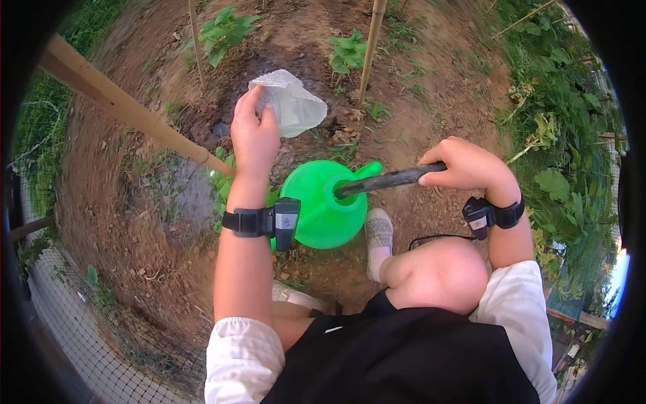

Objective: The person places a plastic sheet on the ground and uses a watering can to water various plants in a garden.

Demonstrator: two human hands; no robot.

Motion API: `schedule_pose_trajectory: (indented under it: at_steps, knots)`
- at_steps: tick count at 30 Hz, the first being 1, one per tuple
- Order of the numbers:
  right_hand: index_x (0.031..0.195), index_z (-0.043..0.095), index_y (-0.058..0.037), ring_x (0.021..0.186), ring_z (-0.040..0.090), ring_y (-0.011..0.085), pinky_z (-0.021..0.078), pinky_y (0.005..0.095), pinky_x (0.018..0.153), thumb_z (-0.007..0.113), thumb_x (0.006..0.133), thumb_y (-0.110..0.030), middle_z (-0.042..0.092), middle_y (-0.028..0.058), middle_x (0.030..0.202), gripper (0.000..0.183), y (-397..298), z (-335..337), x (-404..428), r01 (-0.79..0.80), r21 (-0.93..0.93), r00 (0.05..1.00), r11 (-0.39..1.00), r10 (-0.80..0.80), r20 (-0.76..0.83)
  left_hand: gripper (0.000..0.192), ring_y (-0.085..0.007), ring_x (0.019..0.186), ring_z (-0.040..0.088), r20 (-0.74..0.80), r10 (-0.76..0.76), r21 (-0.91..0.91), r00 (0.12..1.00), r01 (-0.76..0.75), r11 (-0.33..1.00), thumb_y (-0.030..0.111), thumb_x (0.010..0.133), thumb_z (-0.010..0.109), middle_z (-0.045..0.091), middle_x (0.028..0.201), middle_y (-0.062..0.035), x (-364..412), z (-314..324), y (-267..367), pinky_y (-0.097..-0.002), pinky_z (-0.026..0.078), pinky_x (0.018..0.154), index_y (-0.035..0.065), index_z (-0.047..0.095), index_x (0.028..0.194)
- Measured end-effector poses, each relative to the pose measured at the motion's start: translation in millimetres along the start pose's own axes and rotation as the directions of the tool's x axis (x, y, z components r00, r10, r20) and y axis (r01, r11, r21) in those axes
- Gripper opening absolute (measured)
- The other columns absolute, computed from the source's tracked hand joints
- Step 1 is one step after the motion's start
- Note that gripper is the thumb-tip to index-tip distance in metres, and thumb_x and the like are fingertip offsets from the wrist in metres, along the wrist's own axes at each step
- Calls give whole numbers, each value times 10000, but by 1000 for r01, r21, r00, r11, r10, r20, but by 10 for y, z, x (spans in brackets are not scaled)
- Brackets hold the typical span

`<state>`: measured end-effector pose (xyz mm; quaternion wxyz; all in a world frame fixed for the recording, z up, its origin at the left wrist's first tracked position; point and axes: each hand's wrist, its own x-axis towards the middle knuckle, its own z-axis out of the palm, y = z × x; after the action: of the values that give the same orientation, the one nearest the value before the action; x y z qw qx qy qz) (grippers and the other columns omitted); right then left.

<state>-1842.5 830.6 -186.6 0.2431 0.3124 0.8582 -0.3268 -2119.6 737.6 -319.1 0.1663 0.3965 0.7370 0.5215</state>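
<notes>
My left hand (256, 134) grips a translucent, crinkled plastic piece (298, 111), perhaps a bag or thin cup, above damp soil. Its fingertips are partly inside the rim. Between my arms stands a bright green plastic watering can (323, 224), with a round opening in its top. My right hand (467, 164) holds a black hose (388, 181) between thumb and fingers. The hose's far end goes into the can's opening, so its tip is hidden. Each wrist wears a black strapped device, the left one (286, 222) overlapping the can's edge in view.
A thick bamboo pole (136, 113) slants in from the upper left, close to my left forearm. More bamboo stakes (372, 50) stand beside leafy young plants (348, 53). Wet ground (184, 197) lies left. Black netting (75, 313) borders the lower left; dense greenery (555, 101) lines the right.
</notes>
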Motion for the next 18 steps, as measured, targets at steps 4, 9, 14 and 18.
schedule_pose_trajectory:
  at_steps: [4, 9, 14, 18]
  knots:
    - [815, 647, -29, 593, 561, 277, 427, 350, 554, 636, 682, -244, 583, 144, 639, 253, -2, -18, -21, -10, 11, 1000, 1000, 10, -9, 320, -288, 984, 527, 12, 20, 1, 1000, -20, 1000, 40, 759, 485, 524, 1086, -155, -1, 6, 2, -326, 406, 842, -29, 518, 1070]
    - [822, 647, -34, 597, 565, 271, 430, 348, 559, 633, 682, -239, 586, 142, 642, 249, -34, -55, -38, -31, 0, 1000, 1000, 31, 4, 318, -288, 979, 530, 1, 41, 0, 999, -41, 999, 46, 759, 495, 530, 1081, -154, 16, -14, -39, -325, 409, 840, -31, 519, 1066]
    - [835, 646, -37, 609, 569, 272, 433, 354, 567, 630, 679, -237, 587, 143, 648, 254, -71, -57, -70, -60, -27, 998, 998, 61, 16, 317, -286, 981, 531, 26, -7, 0, 1000, 7, 1000, 51, 760, 499, 533, 1080, -152, 4, -35, -35, -327, 413, 836, -25, 525, 1066]
    - [830, 644, -40, 630, 570, 287, 435, 361, 579, 630, 678, -233, 587, 139, 654, 245, -146, -35, -101, -39, -77, 999, 996, 37, -34, 317, -287, 977, 533, 34, 23, 13, 999, -23, 1000, 52, 758, 504, 535, 1077, -152, 3, -68, -73, -327, 413, 834, -24, 526, 1066]
